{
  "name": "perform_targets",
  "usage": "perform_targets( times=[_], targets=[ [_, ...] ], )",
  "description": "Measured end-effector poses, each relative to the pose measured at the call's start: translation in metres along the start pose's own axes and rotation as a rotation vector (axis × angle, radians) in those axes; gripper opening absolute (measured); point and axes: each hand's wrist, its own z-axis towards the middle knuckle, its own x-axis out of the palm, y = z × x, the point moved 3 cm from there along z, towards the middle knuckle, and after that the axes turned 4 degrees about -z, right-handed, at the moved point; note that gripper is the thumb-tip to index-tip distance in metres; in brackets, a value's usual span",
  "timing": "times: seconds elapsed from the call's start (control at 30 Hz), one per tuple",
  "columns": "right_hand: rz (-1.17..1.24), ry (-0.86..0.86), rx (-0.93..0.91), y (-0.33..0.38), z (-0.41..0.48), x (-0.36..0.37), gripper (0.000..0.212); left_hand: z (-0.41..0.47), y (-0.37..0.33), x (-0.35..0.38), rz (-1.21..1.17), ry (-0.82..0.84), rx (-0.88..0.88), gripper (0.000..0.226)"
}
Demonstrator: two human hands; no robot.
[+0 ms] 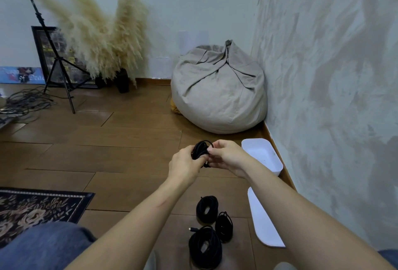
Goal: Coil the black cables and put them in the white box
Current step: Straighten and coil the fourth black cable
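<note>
We read no label on the cables or box. Our left hand [185,165] and right hand [226,156] both close on one black coil [200,151], held between them above the wooden floor [120,138]. The white box [263,156] sits open just right of our hands, against the wall [329,88]. Three coiled cables [207,225] lie below, beside the white lid [263,224].

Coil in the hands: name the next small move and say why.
Probably tuck the loose end in, then carry the coil right and lower it into the white box. Both hands, left and right, grip it already wound, the box sits open and looks empty beside the right hand, and three more coils wait on the floor.
</note>
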Motion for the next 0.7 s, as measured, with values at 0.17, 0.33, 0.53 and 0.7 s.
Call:
perform_targets(
  times=[0.17,0.33,0.53,0.7],
  targets=[
    [-0.068,0.001,-0.038,0.023,0.0,0.007,0.036,-0.003,-0.014,-0.001,0.166,-0.173,0.09,0.031],
    [-0.015,-0.002,-0.091,0.036,0.003,0.007,0.047,-0.006,-0.025,0.003,0.147,-0.241,0.147,0.035],
    [-0.05,-0.051,-0.137,0.032,0.007,0.006,0.036,-0.001,-0.018,0.005,0.07,-0.175,0.178,0.043],
    [-0.042,-0.059,-0.169,0.032,0.006,-0.007,0.03,0.007,-0.013,0.003,-0.21,0.086,0.135,0.055]
  ],
)
